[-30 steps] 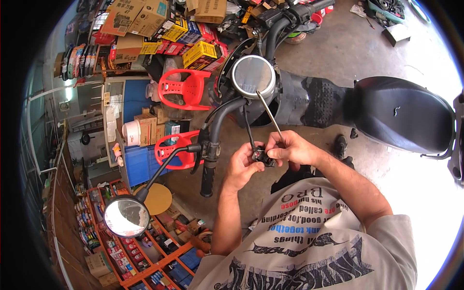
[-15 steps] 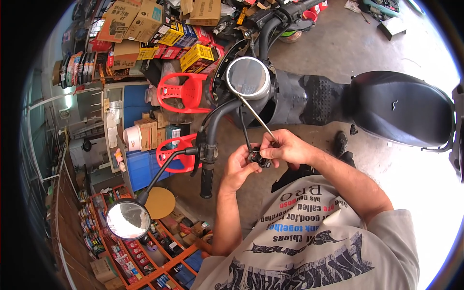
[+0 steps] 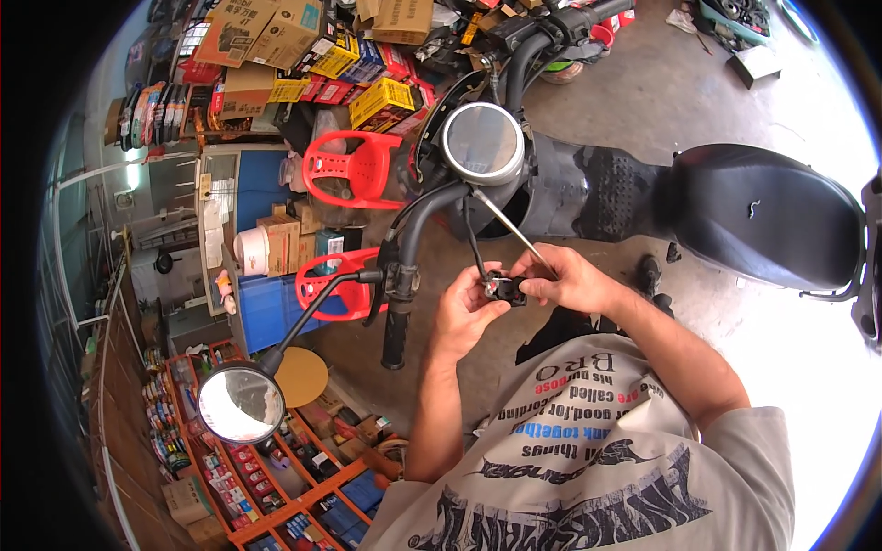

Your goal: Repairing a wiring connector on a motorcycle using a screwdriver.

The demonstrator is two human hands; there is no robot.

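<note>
Between my two hands is a small black switch-like part point(image 3: 508, 288) with a reddish and silvery spot at its left end. A black cable point(image 3: 472, 237) runs from it up to the scooter's front. My left hand point(image 3: 465, 312) is closed on the left end of the part, thumb below and fingers above. My right hand point(image 3: 571, 279) touches the part's right end with its thumb and fingertips. That same hand holds a thin metal rod point(image 3: 511, 226) like a screwdriver shaft, slanting up toward the round gauge point(image 3: 483, 141); its near end is hidden in the palm.
The scooter's handlebar point(image 3: 402, 266) and mirror point(image 3: 242, 404) stand to the left, its black seat point(image 3: 763, 213) to the right. Beyond are red plastic chairs point(image 3: 354, 170) and stacked boxes point(image 3: 381, 104). An orange shelf point(image 3: 308, 500) with small packages fills the lower left.
The black part has been turned, so its reddish and silvery end now shows. Both hands have moved slightly right in the picture, and the scooter's front has shifted right too.
</note>
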